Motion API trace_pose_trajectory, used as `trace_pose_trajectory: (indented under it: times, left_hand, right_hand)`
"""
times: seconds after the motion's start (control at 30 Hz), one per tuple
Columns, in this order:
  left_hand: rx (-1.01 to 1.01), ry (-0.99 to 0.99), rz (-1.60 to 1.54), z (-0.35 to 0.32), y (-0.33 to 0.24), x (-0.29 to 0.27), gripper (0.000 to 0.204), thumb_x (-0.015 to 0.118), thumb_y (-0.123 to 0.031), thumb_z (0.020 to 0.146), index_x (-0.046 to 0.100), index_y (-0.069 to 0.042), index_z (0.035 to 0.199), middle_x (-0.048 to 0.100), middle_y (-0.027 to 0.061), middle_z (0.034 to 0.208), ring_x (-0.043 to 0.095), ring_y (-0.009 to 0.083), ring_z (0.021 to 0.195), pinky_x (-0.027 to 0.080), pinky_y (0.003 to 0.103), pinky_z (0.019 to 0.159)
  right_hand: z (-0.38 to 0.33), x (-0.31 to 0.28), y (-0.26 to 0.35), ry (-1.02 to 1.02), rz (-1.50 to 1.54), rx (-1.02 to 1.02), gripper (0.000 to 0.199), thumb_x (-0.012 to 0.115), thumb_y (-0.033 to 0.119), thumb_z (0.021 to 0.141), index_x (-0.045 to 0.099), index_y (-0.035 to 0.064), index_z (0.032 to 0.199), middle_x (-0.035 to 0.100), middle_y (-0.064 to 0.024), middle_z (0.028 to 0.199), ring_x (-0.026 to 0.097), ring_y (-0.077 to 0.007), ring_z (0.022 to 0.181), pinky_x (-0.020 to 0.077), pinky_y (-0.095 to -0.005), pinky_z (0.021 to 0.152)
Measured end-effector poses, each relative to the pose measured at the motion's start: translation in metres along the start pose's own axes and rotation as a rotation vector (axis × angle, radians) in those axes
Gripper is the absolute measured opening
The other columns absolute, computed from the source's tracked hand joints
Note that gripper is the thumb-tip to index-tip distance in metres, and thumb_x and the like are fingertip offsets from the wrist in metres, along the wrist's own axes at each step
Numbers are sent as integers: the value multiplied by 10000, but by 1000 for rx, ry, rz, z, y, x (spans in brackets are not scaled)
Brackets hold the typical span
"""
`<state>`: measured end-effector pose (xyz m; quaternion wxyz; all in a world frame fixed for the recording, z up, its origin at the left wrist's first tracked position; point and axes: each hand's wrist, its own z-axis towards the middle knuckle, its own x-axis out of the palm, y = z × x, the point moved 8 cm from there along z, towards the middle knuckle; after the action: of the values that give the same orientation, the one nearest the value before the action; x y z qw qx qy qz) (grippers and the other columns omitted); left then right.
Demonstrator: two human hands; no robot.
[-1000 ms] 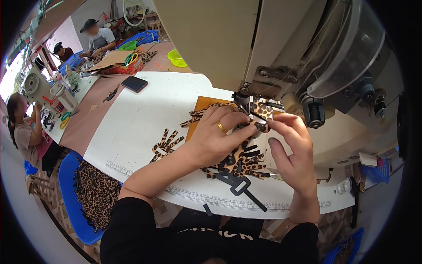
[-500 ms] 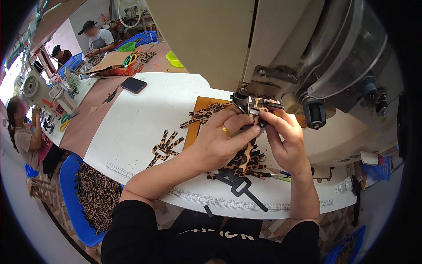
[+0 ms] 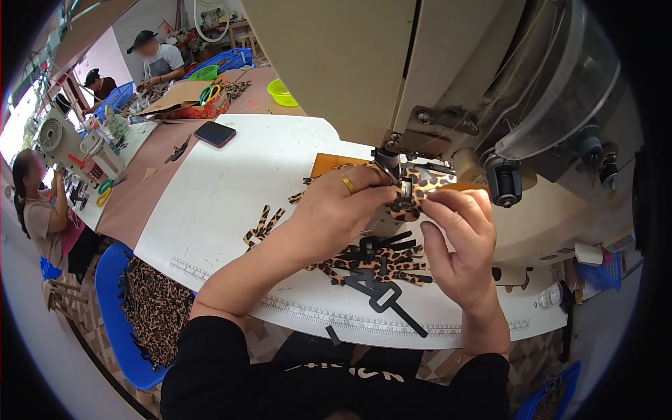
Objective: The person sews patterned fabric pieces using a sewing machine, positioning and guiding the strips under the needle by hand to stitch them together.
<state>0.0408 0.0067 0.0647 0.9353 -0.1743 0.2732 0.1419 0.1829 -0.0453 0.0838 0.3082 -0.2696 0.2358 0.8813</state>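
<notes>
Beneath the needle area of a sewing machine (image 3: 389, 159) lies a leopard-print strap piece (image 3: 423, 183) with a dark underside. My left hand (image 3: 343, 203), with a gold ring, is closed at its left side, thumb and forefinger beside the presser foot. The fingertips of my right hand (image 3: 462, 234) grip the right edge of the piece, with the thumb lower and apart from it. Close below the hands is a pile of leopard-print straps (image 3: 392, 262), partly hidden by my left hand. A black strap with a loop (image 3: 383, 299) lies in front of the pile.
More leopard-print strips (image 3: 262, 227) lie left of my forearm. A phone (image 3: 214, 134) rests on the table's far left. A blue basket (image 3: 133, 350) of leopard-print pieces stands at the lower left. Co-workers (image 3: 157, 59) sit at tables further back. A printed ruler (image 3: 315, 313) follows the front edge.
The strap piece has turned and moved up at the presser foot, its length no longer hanging toward me. My left hand shifted slightly left; my right hand moved right and its thumb came away.
</notes>
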Motion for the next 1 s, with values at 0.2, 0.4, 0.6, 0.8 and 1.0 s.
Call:
trace_pose_trajectory:
  times: [0.2, 0.4, 0.6, 0.8, 1.0]
  left_hand:
    - [-17, -45, -76, -4, 11, 2, 259, 656, 59, 693, 678, -53, 926, 640, 94, 941, 641, 284, 829, 533, 365, 701]
    - [-23, -76, -118, -4, 20, 4, 242, 656, 78, 694, 671, -25, 913, 632, 112, 926, 646, 281, 839, 535, 350, 694]
    - [-147, -102, -208, -3, 37, 11, 189, 650, 91, 718, 663, 10, 888, 629, 120, 931, 648, 282, 817, 541, 327, 683]
    - [53, -179, 158, 0, 22, -7, 208, 726, -18, 681, 668, -74, 874, 613, 52, 913, 606, 237, 853, 452, 370, 725]
    - [181, -150, 106, -8, -9, 6, 283, 720, -70, 681, 663, -134, 950, 579, 24, 950, 580, 231, 870, 420, 367, 726]
  right_hand:
    - [4, 13, -18, 82, -83, 1, 359, 730, 100, 695, 662, 21, 1038, 599, -150, 1165, 531, -282, 960, 395, -380, 864]
    - [2, 19, -29, 96, -27, 18, 357, 721, 80, 729, 652, 24, 1075, 600, -138, 1177, 530, -257, 965, 417, -349, 824]
    - [-4, 32, -62, 56, 417, 278, 298, 658, 104, 865, 633, 24, 1151, 610, -117, 1180, 567, -225, 1021, 457, -297, 862]
    - [-7, 25, -70, 102, 455, 460, 334, 677, 178, 856, 635, 21, 1148, 626, -128, 1147, 564, -220, 1059, 435, -321, 904]
    - [-2, 0, -47, 135, 363, 263, 422, 726, 296, 786, 659, 10, 1088, 620, -113, 1077, 539, -210, 1036, 397, -341, 933]
